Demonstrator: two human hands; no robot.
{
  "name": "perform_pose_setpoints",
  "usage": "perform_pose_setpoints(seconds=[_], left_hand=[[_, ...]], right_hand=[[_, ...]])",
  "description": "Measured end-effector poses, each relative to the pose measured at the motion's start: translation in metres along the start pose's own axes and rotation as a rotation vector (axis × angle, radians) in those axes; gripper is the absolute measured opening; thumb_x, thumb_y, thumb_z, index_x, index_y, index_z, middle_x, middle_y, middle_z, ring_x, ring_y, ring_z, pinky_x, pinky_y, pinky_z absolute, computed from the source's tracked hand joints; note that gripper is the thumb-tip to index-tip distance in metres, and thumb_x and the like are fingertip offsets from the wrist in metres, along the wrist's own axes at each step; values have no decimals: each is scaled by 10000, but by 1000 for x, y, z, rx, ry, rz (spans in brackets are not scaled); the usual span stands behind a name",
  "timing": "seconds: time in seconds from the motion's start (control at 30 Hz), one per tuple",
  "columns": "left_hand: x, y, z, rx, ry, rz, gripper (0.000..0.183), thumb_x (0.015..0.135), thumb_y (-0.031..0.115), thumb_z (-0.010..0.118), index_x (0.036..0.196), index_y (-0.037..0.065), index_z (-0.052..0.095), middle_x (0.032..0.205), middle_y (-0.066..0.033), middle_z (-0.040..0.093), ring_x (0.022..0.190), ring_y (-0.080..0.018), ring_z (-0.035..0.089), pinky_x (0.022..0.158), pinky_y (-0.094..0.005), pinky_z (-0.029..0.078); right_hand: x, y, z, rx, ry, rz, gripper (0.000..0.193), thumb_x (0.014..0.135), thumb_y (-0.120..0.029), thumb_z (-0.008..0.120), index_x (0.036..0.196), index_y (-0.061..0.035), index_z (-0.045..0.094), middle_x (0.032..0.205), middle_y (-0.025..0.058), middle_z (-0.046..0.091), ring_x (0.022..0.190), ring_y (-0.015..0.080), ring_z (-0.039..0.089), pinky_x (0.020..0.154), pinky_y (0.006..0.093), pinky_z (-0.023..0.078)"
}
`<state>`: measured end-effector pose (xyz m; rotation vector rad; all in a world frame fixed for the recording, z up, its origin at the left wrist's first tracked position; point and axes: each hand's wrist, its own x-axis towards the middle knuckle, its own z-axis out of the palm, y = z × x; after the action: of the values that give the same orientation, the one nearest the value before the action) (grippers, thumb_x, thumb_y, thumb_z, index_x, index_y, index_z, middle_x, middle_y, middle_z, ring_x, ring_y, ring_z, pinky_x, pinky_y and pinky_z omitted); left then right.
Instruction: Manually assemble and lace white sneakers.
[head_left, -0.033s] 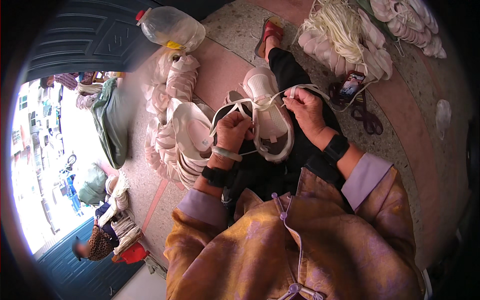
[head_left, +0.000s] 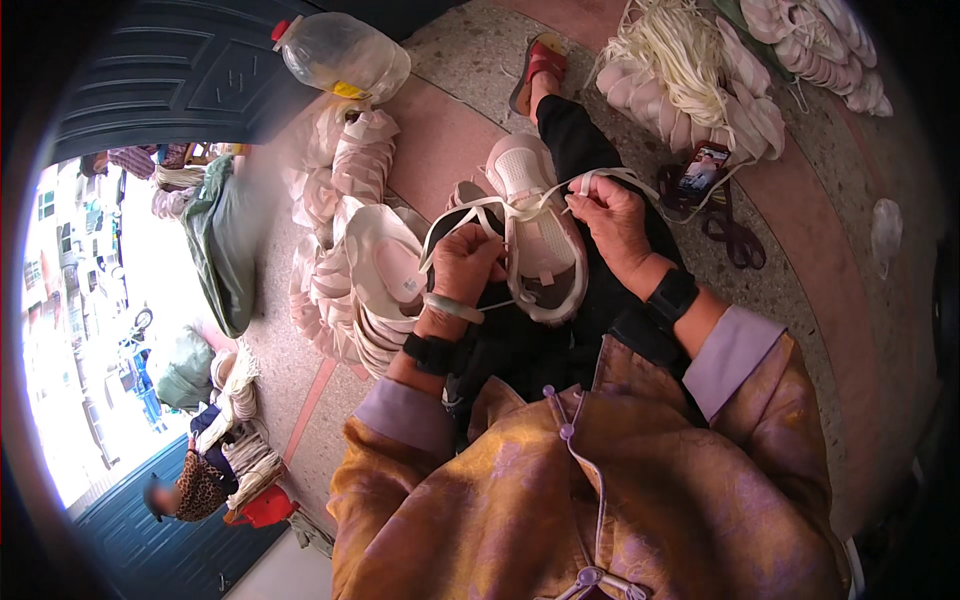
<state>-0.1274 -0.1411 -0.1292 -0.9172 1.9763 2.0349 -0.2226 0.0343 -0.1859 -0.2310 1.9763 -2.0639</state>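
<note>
On my lap lies a pale pink and white shoe upper (head_left: 522, 175), its opening turned toward me. A long white shoelace (head_left: 610, 173) runs across its eyelet area. My right hand (head_left: 612, 222) pinches the lace on the right side, with a length trailing off to the right. My left hand (head_left: 463, 262) is closed at the left edge of the upper, where a loop of lace passes over it. The fingertips of the left hand are partly hidden. Dark trousers lie under the upper.
Piles of similar uppers (head_left: 375, 262) stand to my left. Farther right lie a bundle of cream laces (head_left: 670, 65), more uppers (head_left: 835, 45) and a phone (head_left: 704, 168). A clear plastic jug (head_left: 345, 60) rests at the far left. Beyond it, a person (head_left: 195, 482) sits by a doorway.
</note>
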Motion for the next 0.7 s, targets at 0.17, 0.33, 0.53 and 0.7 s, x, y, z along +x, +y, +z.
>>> perform_pose_setpoints(seconds=[0.17, 0.33, 0.53, 0.7], left_hand=[[2, 3, -1, 179, -12, 34, 86, 797, 30, 540, 720, -2, 556, 625, -52, 589, 446, -84, 532, 404, -202, 418], [1, 1, -3, 198, -22, 24, 98, 819, 67, 538, 740, 11, 549, 636, -41, 586, 455, -81, 529, 417, -195, 409], [1, -1, -6, 157, -48, 19, 123, 854, 121, 537, 773, 29, 544, 656, -23, 580, 476, -72, 521, 451, -185, 405], [1, -1, -5, 116, -36, 1, 136, 864, 135, 533, 779, 30, 544, 654, -21, 575, 479, -70, 521, 457, -185, 408]], right_hand=[[5, -2, 0, -58, -4, -1, 78, 763, -53, 625, 819, -3, 602, 638, 42, 588, 579, 56, 519, 567, 220, 440], [0, -13, 0, -135, -30, 3, 78, 760, -58, 616, 811, -8, 585, 659, 60, 595, 588, 88, 549, 569, 243, 449], [2, -15, 1, -267, -28, -97, 90, 764, -52, 594, 839, -19, 558, 710, 115, 610, 640, 212, 612, 600, 295, 468], [5, -11, 3, -284, -14, -122, 89, 771, -53, 587, 844, -19, 549, 722, 124, 608, 659, 249, 612, 616, 307, 470]])
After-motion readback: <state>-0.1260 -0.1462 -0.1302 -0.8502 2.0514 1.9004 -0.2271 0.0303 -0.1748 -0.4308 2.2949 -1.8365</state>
